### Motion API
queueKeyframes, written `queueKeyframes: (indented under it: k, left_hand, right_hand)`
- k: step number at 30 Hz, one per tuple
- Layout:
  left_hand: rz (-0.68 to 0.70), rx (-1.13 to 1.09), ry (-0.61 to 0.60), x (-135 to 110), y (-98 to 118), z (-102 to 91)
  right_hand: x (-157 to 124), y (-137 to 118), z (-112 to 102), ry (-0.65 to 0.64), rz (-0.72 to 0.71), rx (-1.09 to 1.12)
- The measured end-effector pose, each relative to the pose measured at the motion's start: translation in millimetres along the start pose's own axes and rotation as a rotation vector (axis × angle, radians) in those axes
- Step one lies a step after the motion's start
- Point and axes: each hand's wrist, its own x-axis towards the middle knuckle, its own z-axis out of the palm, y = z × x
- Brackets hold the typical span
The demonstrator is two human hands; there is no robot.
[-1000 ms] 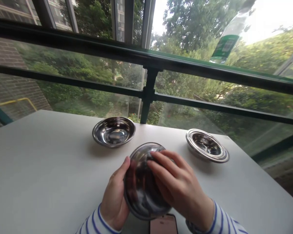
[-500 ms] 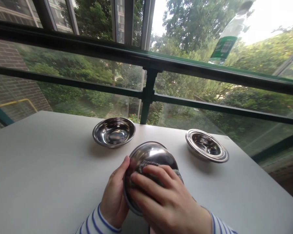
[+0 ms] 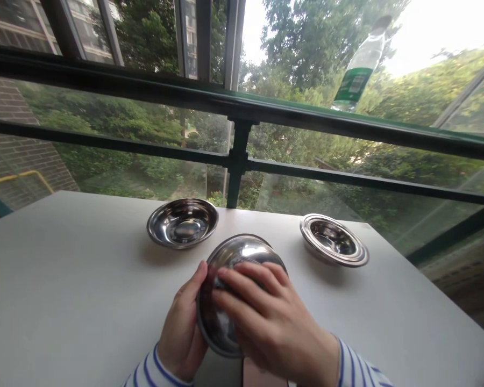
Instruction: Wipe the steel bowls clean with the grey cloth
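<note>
My left hand (image 3: 181, 328) grips a shiny steel dish (image 3: 242, 250) by its left rim and holds it tilted, its underside facing me, just above the white table (image 3: 64, 279). My right hand (image 3: 266, 317) lies flat on the dish's underside. It presses a grey cloth (image 3: 242, 264) against the metal, and only a thin strip of the cloth shows past my fingertips. Both sleeves are white with blue stripes.
A single steel dish (image 3: 182, 222) sits upright behind and left of my hands. A short stack of like dishes (image 3: 333, 239) sits at the back right. A green railing (image 3: 242, 105) and glass run behind the table, with a green-labelled plastic bottle (image 3: 357, 70) on top. A pink phone (image 3: 262, 376) peeks out at the bottom edge.
My right hand has slid with the cloth from the dish's upper right down and left across its underside. The dish stays in my left hand, and the view has shifted slightly.
</note>
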Motion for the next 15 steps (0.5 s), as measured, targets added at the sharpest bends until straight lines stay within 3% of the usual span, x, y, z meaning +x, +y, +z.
queueKeyframes:
  k: [3, 5, 11, 13, 15]
  left_hand:
    - [0.006, 0.007, 0.032, -1, 0, 1.5]
    - [0.001, 0.023, 0.053, -1, 0, 1.8]
    - [-0.019, 0.023, 0.051, 0, 3, 1.8]
    - [-0.012, 0.018, 0.04, 0, 4, 2.4]
    - [-0.006, 0.02, 0.026, -1, 5, 2.9]
  right_hand:
    - [-5, 20, -1, 0.028, 0.24, -0.032]
    - [-7, 26, -1, 0.01, 0.32, -0.032]
    - [-2, 5, -1, -0.069, 0.022, -0.002]
    - [-3, 11, 0, -0.052, 0.066, -0.005]
    - [-7, 25, 2, -0.013, 0.218, -0.007]
